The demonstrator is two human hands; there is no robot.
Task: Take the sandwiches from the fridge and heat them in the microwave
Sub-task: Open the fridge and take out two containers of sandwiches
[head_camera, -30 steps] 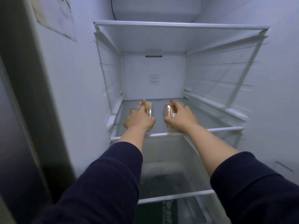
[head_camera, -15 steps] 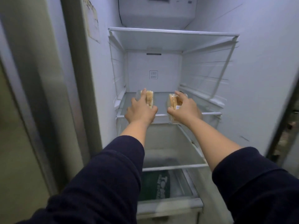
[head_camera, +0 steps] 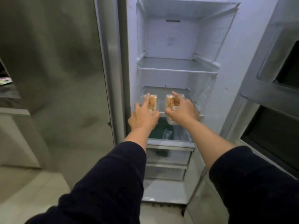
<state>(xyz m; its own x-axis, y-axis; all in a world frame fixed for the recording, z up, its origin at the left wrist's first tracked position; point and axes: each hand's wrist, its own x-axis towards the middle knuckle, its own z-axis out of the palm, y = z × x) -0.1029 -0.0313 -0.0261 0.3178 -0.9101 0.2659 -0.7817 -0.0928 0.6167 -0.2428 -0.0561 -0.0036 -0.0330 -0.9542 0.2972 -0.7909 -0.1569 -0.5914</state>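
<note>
Two sandwiches in clear plastic packs are held out in front of the open fridge (head_camera: 176, 38). My left hand (head_camera: 144, 117) grips the left sandwich pack (head_camera: 152, 101) from above. My right hand (head_camera: 182, 110) grips the right sandwich pack (head_camera: 171, 102), which has a small white label. Both packs are level with the front edge of a glass shelf (head_camera: 178, 71) lower down, and partly hidden by my fingers. No microwave is in view.
The fridge door (head_camera: 275, 94) stands open on the right with dark door bins. The closed steel door (head_camera: 64, 62) is on the left. A green bag (head_camera: 161, 131) lies in a lower drawer (head_camera: 169, 157). A counter edge (head_camera: 9, 101) shows at far left.
Both hands have drawn the sandwich packs out from the shelf toward me. The view has pulled back and dropped, showing more shelves, the drawers and both doors.
</note>
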